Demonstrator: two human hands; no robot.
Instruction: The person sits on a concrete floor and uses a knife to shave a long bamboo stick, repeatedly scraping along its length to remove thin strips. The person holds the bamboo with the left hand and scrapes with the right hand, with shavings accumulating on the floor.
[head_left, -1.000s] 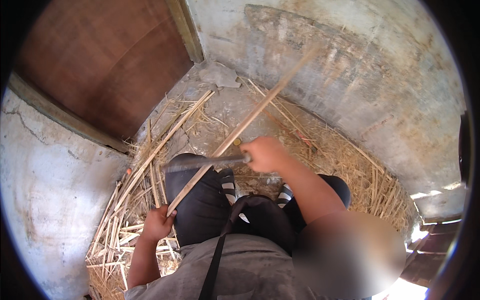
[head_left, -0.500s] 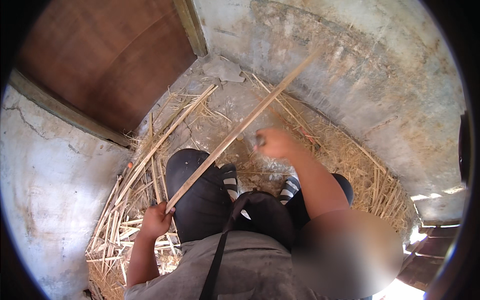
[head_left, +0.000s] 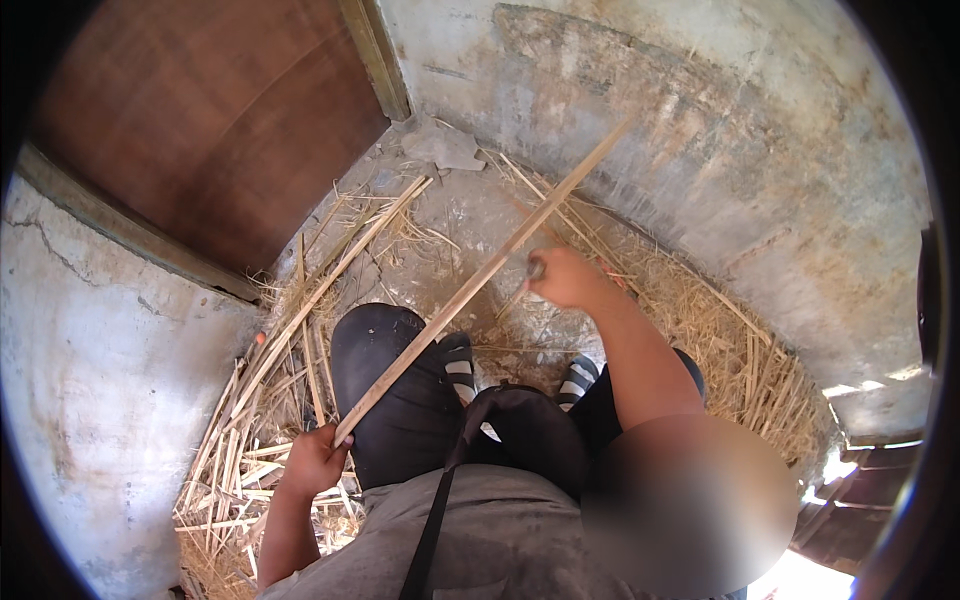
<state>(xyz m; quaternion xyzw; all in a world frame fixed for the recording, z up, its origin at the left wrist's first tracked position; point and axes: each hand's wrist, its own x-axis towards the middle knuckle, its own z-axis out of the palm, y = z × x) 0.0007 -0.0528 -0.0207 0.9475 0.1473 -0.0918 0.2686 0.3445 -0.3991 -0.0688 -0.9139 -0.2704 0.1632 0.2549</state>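
A long, flat strip of split bamboo or wood (head_left: 480, 278) slants from lower left to upper right, across my left knee. My left hand (head_left: 318, 460) is closed around its near end, thumb on top. The far end reaches up in front of the wall. My right hand (head_left: 567, 279) is closed beside the strip's middle, just right of it and apart from it. A small greyish piece shows at its thumb, and a thin pale sliver (head_left: 513, 300) points down-left below it. What this hand holds is too small to name.
Split strips (head_left: 300, 330) lie piled on the left floor. Shavings (head_left: 700, 310) heap along the right wall (head_left: 720, 170). A brown door panel (head_left: 210, 130) stands far left, and a flat grey stone (head_left: 443, 146) lies in the corner. Striped footwear (head_left: 577, 380) shows between my knees.
The strip's far end has come down and slightly left. My right hand has shifted a little to the right. My left hand keeps its grip, slightly lower and further right.
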